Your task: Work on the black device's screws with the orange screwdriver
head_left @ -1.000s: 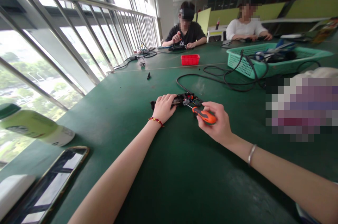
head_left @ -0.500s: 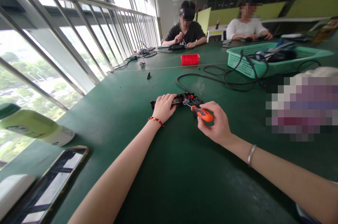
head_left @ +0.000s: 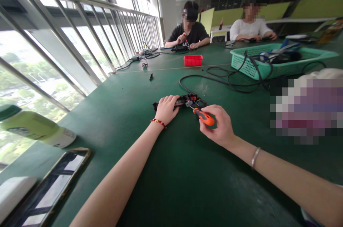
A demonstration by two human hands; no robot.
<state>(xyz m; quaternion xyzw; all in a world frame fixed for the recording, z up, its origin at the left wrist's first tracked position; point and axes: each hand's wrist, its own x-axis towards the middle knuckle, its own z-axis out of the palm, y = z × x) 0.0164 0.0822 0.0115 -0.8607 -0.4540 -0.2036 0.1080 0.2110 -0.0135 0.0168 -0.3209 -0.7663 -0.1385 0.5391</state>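
My left hand (head_left: 167, 108) is wrapped over a black corded device (head_left: 184, 101) lying on the green table, its inner parts exposed at the right end. Small red and grey pieces show inside it. In my right hand (head_left: 220, 124) is a screwdriver (head_left: 205, 117) with an orange and dark grey handle, held between thumb and fingers. The screwdriver's shaft points up and left into the device's opened end. Its exact tip is too small to make out.
A black cable (head_left: 227, 83) runs from the device toward a green basket (head_left: 249, 66) at right. Beyond stands a red tray (head_left: 193, 60). A bottle (head_left: 34, 127) and phone (head_left: 59, 184) lie at left. Two people (head_left: 189, 30) sit across the table.
My right hand and the screwdriver handle have shifted slightly left and down, the fingers changing position a little on the handle. My left hand and the device look the same.
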